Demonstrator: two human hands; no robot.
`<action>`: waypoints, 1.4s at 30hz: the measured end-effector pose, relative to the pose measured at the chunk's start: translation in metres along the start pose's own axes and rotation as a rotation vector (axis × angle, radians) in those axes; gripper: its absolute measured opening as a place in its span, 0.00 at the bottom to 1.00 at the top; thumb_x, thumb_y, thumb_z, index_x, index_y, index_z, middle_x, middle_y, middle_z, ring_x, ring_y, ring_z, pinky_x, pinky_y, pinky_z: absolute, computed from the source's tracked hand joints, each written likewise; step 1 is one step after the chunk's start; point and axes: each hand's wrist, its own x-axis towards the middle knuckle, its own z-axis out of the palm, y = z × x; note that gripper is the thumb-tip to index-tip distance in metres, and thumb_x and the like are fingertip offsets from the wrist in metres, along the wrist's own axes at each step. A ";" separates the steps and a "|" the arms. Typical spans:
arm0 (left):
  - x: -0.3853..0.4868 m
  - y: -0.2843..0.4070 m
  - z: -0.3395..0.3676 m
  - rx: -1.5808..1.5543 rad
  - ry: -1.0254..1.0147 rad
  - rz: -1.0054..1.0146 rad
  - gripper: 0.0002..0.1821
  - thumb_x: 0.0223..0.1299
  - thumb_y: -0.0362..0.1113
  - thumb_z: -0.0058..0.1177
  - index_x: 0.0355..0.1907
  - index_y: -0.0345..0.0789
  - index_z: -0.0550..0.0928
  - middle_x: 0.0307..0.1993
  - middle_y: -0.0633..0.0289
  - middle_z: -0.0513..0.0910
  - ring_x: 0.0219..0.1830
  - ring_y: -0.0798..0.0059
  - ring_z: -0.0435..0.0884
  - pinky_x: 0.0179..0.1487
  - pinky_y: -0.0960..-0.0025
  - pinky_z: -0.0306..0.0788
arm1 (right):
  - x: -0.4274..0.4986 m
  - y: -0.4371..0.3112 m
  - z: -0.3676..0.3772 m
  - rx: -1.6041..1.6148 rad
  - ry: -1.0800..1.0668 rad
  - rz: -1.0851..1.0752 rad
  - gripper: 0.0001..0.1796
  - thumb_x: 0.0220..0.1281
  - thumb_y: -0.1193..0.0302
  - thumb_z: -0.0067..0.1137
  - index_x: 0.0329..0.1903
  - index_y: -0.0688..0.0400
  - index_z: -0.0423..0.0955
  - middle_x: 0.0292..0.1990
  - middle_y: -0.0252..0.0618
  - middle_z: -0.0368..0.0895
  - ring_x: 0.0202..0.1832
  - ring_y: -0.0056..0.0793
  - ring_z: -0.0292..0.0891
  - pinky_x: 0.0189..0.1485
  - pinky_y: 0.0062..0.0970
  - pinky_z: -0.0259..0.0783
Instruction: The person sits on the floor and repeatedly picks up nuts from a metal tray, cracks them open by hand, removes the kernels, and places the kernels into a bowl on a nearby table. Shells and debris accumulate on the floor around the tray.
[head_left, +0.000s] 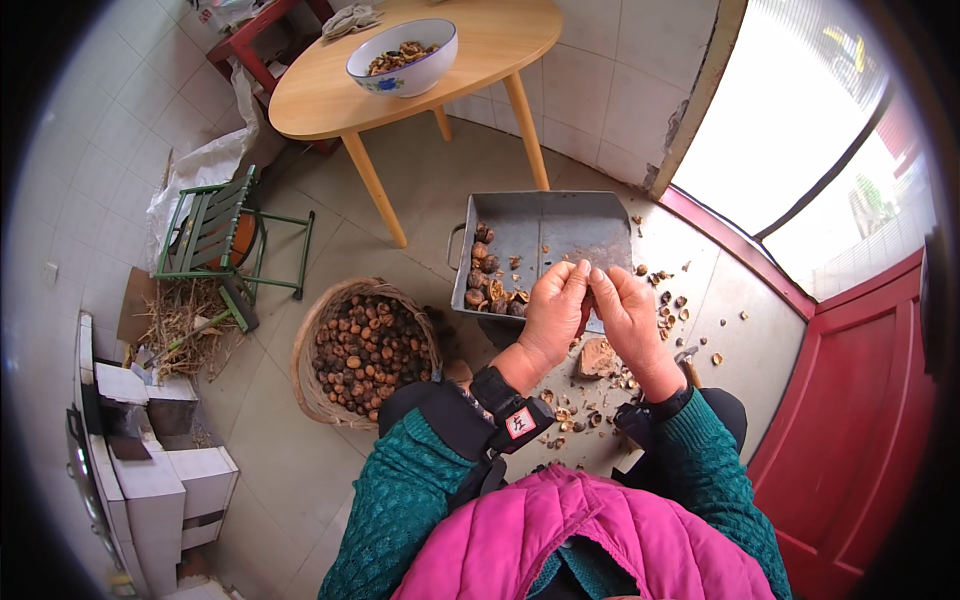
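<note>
My left hand (556, 307) and my right hand (626, 311) meet over the near right part of a grey metal tray (581, 217). Their thumbs and curled fingers pinch together on a small thing, most likely a piece of walnut, which the fingers almost fully hide. Along the tray's left side lie several whole and cracked walnuts (478, 279). A broken brick (598, 358) rests on the floor below my hands, among scattered walnut shells (574, 420). By my right knee a hammer (688, 364) is partly visible.
A wicker basket (304, 360) of walnuts (371, 349) stands left of my knees. On the wooden table (487, 45) sits an enamel bowl (420, 79) with walnut kernels, beside gloves (351, 21). A green folding chair (217, 225) stands at left; a red door (847, 420) is at right.
</note>
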 end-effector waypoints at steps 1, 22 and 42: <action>0.000 -0.001 0.000 -0.005 0.008 0.009 0.15 0.77 0.46 0.47 0.33 0.40 0.73 0.19 0.74 0.70 0.15 0.89 0.63 0.16 0.81 0.56 | -0.001 0.000 0.001 -0.073 0.020 -0.022 0.18 0.73 0.65 0.55 0.27 0.63 0.72 0.18 0.45 0.75 0.18 0.29 0.70 0.23 0.31 0.65; -0.006 -0.008 -0.008 -0.300 -0.038 -0.176 0.10 0.76 0.44 0.46 0.38 0.41 0.75 0.29 0.70 0.77 0.27 0.83 0.78 0.22 0.79 0.70 | -0.006 0.005 0.001 -0.444 -0.055 -0.381 0.10 0.70 0.73 0.49 0.30 0.62 0.68 0.21 0.51 0.74 0.24 0.54 0.75 0.26 0.45 0.70; -0.002 0.020 -0.009 -0.164 -0.125 -0.109 0.15 0.75 0.47 0.50 0.34 0.40 0.73 0.18 0.73 0.67 0.13 0.89 0.56 0.15 0.81 0.49 | 0.000 -0.012 -0.015 0.644 -0.157 0.448 0.19 0.76 0.62 0.42 0.30 0.59 0.72 0.21 0.32 0.73 0.14 0.16 0.62 0.17 0.17 0.54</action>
